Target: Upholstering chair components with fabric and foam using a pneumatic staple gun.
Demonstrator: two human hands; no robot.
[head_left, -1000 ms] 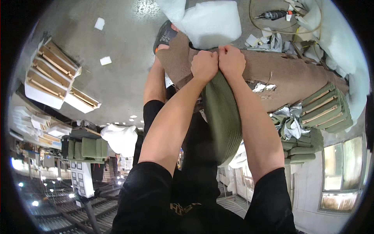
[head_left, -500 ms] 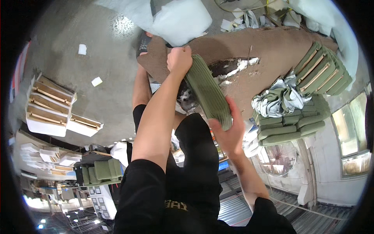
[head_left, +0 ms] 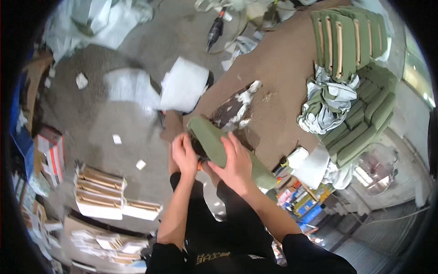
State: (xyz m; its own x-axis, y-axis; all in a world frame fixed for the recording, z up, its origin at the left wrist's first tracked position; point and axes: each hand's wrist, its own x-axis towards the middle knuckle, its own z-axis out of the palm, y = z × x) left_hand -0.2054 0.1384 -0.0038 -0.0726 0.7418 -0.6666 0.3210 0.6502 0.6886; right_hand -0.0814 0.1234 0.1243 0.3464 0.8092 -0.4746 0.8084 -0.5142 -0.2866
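Well left of the brown mat (head_left: 283, 86), white-padded wooden frames (head_left: 100, 194) lie on the floor. Just beside the mat's left edge sits a white foam block (head_left: 185, 86). The left hand (head_left: 185, 155), at the mat's near left end, has its fingers curled by the left edge of the green cushion (head_left: 212, 140); I cannot tell whether they pinch it. The cushion slants in front of the mat's near edge. Beyond the mat's far left edge lies a dark power tool (head_left: 215, 31). The right hand (head_left: 237, 165) holds the cushion in a wide grip, fingers across the top, thumb at its left edge. On the mat's right part lies crumpled cloth (head_left: 331, 102), beside stacked green cushions (head_left: 360, 125).
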